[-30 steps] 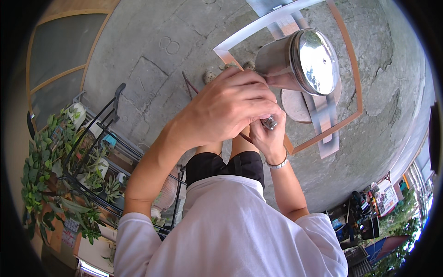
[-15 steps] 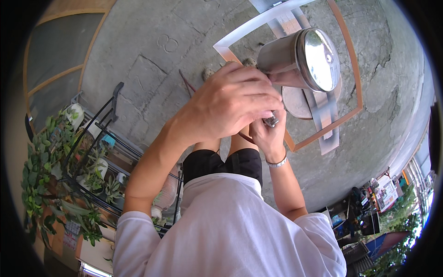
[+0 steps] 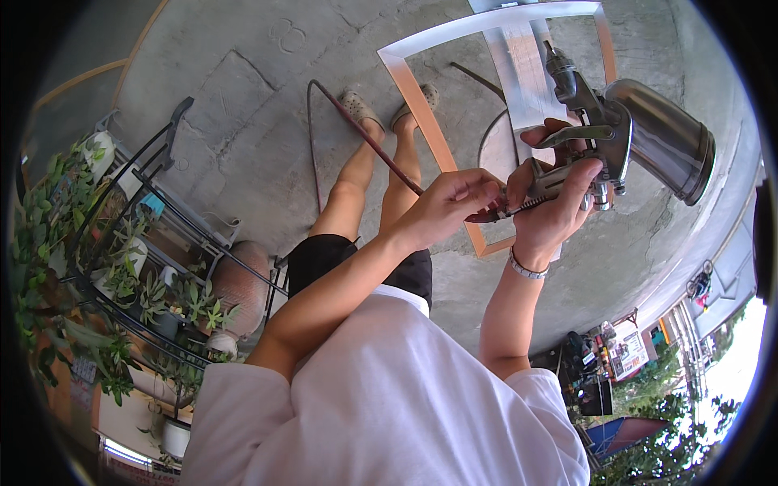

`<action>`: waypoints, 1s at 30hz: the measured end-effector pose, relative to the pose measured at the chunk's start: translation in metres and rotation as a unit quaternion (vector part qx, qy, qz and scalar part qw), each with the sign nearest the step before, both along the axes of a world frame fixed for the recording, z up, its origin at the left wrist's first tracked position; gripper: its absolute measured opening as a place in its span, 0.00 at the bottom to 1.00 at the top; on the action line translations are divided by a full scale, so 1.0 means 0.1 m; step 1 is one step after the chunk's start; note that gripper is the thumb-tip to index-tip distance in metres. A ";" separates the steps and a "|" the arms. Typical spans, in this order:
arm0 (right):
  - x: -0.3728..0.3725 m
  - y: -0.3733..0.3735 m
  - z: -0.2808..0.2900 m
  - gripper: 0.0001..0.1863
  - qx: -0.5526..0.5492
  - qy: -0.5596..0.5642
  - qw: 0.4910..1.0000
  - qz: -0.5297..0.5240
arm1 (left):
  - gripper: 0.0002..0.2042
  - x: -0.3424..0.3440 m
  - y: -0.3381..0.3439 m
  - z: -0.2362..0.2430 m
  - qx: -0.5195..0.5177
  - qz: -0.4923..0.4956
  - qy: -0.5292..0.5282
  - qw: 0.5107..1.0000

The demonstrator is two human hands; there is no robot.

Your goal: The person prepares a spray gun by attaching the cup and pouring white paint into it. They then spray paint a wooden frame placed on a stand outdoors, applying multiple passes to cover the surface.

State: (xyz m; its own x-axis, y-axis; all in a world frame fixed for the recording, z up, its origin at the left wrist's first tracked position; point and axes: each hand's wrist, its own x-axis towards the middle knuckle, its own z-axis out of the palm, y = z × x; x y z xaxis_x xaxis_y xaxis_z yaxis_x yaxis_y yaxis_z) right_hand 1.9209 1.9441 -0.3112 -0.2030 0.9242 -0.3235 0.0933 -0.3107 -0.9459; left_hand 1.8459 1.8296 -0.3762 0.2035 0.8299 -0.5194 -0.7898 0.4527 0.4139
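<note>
My right hand is wrapped around the handle of a metal spray gun, one finger by its trigger lever. The gun's shiny steel cup points right and its nozzle points up. My left hand pinches the end of a thin dark red air hose where it meets the base of the gun's handle. From there the hose runs down to the concrete floor and loops past my sandalled feet. Below the gun a white and orange rectangular frame lies on the floor.
A black wire rack holding several potted plants stands at the left, with a brown clay pot beside it. Cracked concrete paving surrounds my feet. At the lower right are a street edge, trees and cluttered goods.
My left hand, which covered the gun and my right hand, has drawn back to the hose end. The gun now shows fully and sits further right.
</note>
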 end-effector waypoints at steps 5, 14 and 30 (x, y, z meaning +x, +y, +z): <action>0.00 0.01 -0.01 0.40 -0.010 0.020 1.000 -0.004 | 0.13 -0.08 0.09 0.05 -0.011 -0.008 -0.013 1.000; -0.04 -0.01 0.00 0.40 -0.011 0.002 1.000 0.011 | 0.11 -0.07 0.08 -0.04 0.004 0.056 -0.027 0.998; 0.59 0.49 -0.18 0.17 0.093 -0.290 0.952 0.019 | 0.21 -0.61 -1.14 -1.15 0.133 -0.216 0.548 0.797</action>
